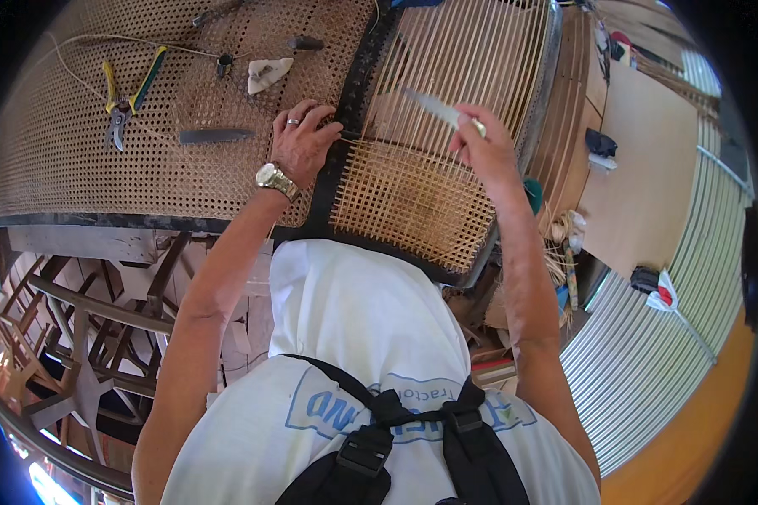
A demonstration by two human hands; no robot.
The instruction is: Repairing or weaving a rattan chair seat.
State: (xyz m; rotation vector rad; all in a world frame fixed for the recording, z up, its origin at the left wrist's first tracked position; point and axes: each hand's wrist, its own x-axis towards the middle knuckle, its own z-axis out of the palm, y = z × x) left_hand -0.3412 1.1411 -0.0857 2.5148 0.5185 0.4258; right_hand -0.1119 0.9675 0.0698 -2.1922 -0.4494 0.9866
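My right hand (487, 150) is closed round the pale handle of a knife (434, 106), its blade pointing up and to the left over the strands. Beneath it, a panel of partly woven cane (413, 192) has a close weave at the near end and long parallel strands (459, 50) farther off. My left hand (306, 139) rests with fingers bent and apart on finished cane webbing (210, 181), its fingertips at the dark frame bar (333, 172). Whether a strand lies under those fingertips is hidden.
On the webbing lie pruning shears (122, 105), a flat grey blade (216, 135), a crumpled white cloth (269, 74) and a short dark tool (305, 43). Wooden chair frames (93, 337) are stacked lower left. At right are a plywood board (640, 160) and corrugated sheeting (640, 379).
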